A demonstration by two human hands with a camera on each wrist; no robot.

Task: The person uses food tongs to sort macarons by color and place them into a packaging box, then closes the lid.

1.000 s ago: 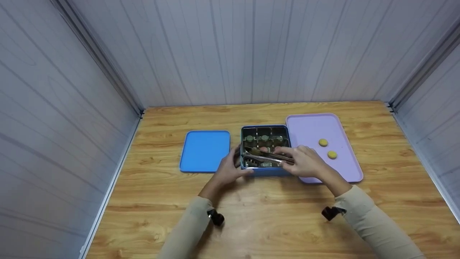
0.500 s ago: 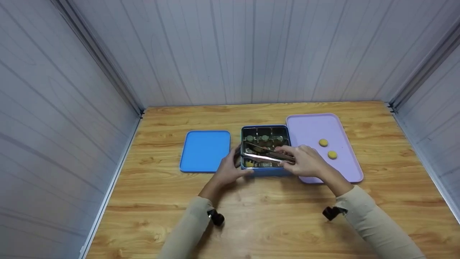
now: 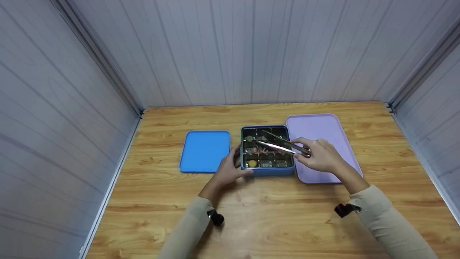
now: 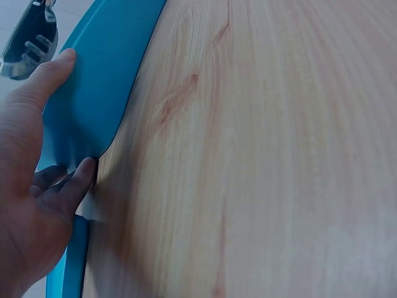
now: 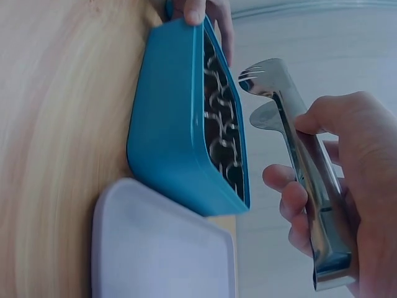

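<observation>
At the middle of the light wooden worktop (image 3: 251,216) stands an open rectangular blue metal tin (image 3: 266,172), its shiny inside split into small compartments; a round yellow piece (image 3: 252,163) lies in the near-left compartment and a greenish round piece (image 3: 249,138) in the far-left one, while what fills the other compartments is too small to tell. Left of the tin, well apart from it, a flat blue rectangular lid (image 3: 205,150) lies on the worktop. Right of the tin and touching its side lies a pale lilac rectangular plastic tray (image 3: 316,129). The left hand (image 3: 227,169) grips the tin's near-left corner, thumb on the front wall and fingers curled round the left side; the left wrist view shows the thumb pressed flat against the blue wall (image 4: 93,93). The right hand (image 3: 321,155) is over the tray's left edge, just right of the tin, and its fingers are curled round the handle end of a pair of silver metal tongs (image 3: 282,144). The tongs reach leftward above the tin, their tips (image 5: 263,93) parted and holding nothing, raised clear of the compartments. Beige sleeves cover both forearms.
</observation>
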